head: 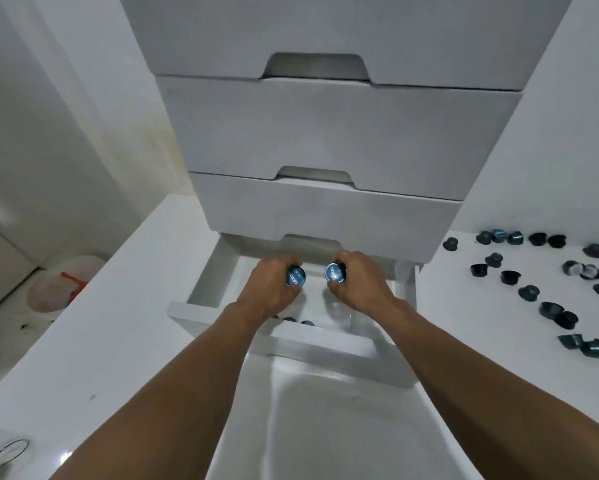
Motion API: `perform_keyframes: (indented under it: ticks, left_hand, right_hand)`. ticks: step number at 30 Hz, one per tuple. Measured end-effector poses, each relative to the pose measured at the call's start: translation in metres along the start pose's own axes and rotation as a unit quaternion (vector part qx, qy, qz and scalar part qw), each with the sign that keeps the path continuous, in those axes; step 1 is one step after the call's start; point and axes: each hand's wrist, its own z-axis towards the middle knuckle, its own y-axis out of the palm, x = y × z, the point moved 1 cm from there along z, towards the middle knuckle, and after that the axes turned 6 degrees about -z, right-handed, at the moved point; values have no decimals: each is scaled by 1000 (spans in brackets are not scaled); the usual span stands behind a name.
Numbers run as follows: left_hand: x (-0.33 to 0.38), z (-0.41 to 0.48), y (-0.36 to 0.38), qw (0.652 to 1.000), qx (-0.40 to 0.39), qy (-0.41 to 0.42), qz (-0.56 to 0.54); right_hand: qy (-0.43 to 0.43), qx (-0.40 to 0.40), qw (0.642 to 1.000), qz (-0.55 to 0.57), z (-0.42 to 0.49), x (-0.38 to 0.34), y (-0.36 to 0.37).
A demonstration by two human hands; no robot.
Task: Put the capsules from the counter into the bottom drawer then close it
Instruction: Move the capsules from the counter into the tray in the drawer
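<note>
My left hand pinching a blue capsule, my right hand pinching another capsule, both over the open bottom drawer, loose capsules scattered on the counter at right

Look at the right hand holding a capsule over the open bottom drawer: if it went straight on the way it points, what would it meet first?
Probably the front of the closed drawer above, near its handle notch; depth is hard to judge.

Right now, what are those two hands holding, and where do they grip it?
Each holds one blue-lidded capsule by its sides: left hand grips one capsule, right hand another capsule, over the open bottom drawer.
</note>
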Motion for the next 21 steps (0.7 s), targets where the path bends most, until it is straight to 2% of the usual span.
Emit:
perform_keyframes:
  ticks: [3, 15, 21]
  left_hand:
    - [-13, 18, 20, 999, -49, -11, 2]
    - [-42, 56, 72, 972, -231, 25, -4]
    - [-47, 67, 91, 959, -282, 40, -16]
  right_hand:
    - [37, -36, 999, 7, 9, 13, 15]
    - [60, -158, 985, -43, -1, 50, 45]
    - [55, -199, 974, -94, -2, 56, 53]
